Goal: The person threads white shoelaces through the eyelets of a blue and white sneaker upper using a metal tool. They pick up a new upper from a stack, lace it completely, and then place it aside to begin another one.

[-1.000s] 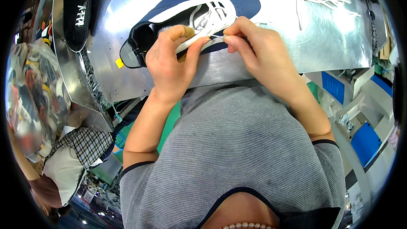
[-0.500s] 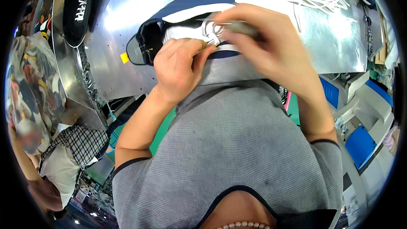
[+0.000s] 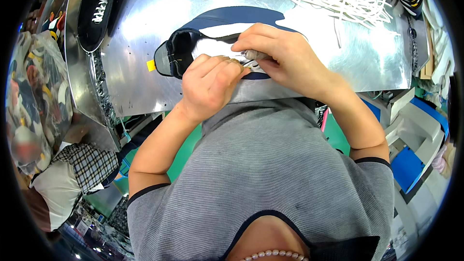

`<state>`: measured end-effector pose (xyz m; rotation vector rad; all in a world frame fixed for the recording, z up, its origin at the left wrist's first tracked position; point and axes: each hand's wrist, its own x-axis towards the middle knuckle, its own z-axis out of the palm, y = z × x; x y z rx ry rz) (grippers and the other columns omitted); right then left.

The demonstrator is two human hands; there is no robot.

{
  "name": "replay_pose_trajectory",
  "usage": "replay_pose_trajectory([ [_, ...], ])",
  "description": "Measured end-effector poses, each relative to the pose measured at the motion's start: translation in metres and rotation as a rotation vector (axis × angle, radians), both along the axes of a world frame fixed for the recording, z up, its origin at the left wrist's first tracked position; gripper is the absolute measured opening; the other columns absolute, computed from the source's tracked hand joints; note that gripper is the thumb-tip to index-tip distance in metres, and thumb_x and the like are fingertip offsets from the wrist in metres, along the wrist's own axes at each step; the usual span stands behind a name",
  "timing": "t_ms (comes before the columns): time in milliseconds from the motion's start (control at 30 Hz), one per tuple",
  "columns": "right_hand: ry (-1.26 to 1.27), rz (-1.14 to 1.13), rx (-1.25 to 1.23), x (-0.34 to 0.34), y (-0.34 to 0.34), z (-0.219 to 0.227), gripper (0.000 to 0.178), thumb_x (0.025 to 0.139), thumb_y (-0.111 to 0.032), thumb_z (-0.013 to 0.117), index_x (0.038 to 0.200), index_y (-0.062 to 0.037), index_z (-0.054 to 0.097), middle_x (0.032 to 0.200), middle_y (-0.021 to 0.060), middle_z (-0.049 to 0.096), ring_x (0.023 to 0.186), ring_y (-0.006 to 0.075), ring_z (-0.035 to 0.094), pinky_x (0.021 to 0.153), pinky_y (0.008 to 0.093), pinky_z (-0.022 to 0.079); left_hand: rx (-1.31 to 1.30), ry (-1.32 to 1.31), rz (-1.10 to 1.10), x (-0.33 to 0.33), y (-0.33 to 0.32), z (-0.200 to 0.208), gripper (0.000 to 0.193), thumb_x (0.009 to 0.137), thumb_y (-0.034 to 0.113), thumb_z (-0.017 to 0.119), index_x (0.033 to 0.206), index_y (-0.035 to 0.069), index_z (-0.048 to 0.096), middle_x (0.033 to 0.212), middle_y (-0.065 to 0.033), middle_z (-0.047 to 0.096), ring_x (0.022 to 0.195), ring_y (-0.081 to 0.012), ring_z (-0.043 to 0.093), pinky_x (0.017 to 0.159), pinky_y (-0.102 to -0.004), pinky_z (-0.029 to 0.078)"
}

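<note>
As the shoe [image 3: 232,17] lies on the worktop [image 3: 133,84], heel to the left and toe to the right, we find both hands at its near side. Navy upper, white trim, pale inside; the right part is largely covered by the hand above it.

Left hand [image 3: 211,83]: grip narrow, thumb and forefinger closed on the near edge of the shoe's opening. Whether a lace is caught there too, we cannot tell.

Right hand [image 3: 290,60]: just beside the left, grip wrapped round a small grey tool [image 3: 255,54]. We think a thin dark shaft runs from it toward the left thumb, though the fingers hide much of it.

Beside the heel we note a yellow tab [image 3: 151,65]. Beyond the toe, toward the far edge, white laces [image 3: 357,7] lie in a loose tangle, a few strands straying left. At the far left corner we see a second shoe, black inside, white lacing across it. Off the worktop's left side: a clear bag [image 3: 41,87] of mixed footwear and, nearer us, another person [image 3: 55,193] in part, beside a checked cloth [image 3: 94,166].
</note>
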<state>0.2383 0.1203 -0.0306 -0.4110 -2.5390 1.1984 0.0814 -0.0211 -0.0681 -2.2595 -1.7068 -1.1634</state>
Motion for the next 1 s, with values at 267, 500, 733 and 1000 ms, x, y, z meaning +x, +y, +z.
replay_pose_trajectory([
  [267, -0.305, 0.026, -0.392, -0.007, 0.012, 0.017, 0.021, 0.088, -0.004, 0.069, 0.109, -0.0021, 0.068, 0.087, 0.009, 0.071, 0.074, 0.0175, 0.068, 0.068, 0.0295, 0.053, 0.016, -0.023, -0.057, 0.001, 0.004, 0.0, 0.043, 0.076, 0.005, 0.083, 0.101, 0.007, 0.049, 0.079, -0.0066, 0.067, 0.064, -0.0218, 0.064, 0.054, -0.0317, 0.043],
  [500, 0.217, -0.225, -0.608, -0.009, 0.036, 0.029, 0.015, 0.091, -0.005, 0.065, 0.105, -0.0007, 0.07, 0.091, 0.0068, 0.073, 0.086, 0.0143, 0.07, 0.083, 0.0269, 0.055, -0.159, -0.108, -0.083, -0.013, -0.002, 0.007, 0.041, 0.078, 0.008, 0.082, 0.107, 0.004, 0.053, 0.08, -0.0085, 0.067, 0.063, -0.0238, 0.062, 0.056, -0.0339, 0.044],
  [733, 0.071, -0.231, -0.756, -0.045, 0.01, -0.012, 0.01, 0.087, -0.005, 0.071, 0.095, 0.0013, 0.071, 0.093, 0.0029, 0.07, 0.088, 0.0108, 0.064, 0.083, 0.0245, 0.05, -0.633, -0.763, 0.283, -0.023, 0.009, 0.032, 0.073, 0.086, 0.025, 0.079, 0.139, 0.002, 0.035, 0.096, -0.0157, 0.069, 0.079, -0.0224, 0.066, 0.073, -0.034, 0.052],
  [1000, 0.122, -0.296, -0.595, -0.06, -0.004, -0.01, 0.021, 0.091, -0.009, 0.068, 0.11, -0.0009, 0.065, 0.098, 0.0015, 0.064, 0.094, 0.0115, 0.061, 0.086, 0.0255, 0.048, -0.423, -0.733, 0.458, -0.027, 0.012, 0.008, 0.039, 0.086, 0.003, 0.076, 0.118, -0.002, 0.054, 0.107, -0.0123, 0.069, 0.089, -0.0108, 0.067, 0.076, -0.0229, 0.053],
])
